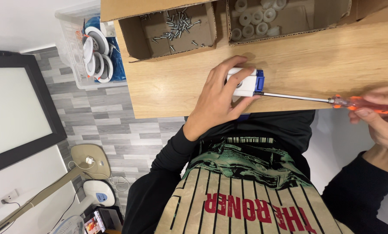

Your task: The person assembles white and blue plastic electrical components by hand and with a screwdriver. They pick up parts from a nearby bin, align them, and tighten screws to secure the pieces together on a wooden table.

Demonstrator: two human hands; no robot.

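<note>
Our right hand point(382, 117) grips the orange screwdriver point(328, 100) and our left hand point(217, 102) presses the white and blue part point(245, 82) on the wooden table point(315, 65), so a slipping tip could poke us.

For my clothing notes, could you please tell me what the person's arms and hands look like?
Both hands, left and right, are bare: no gloves, rings or watch visible. Each arm wears a plain black long sleeve, left and right, ending at the wrist, with no markings.
</note>
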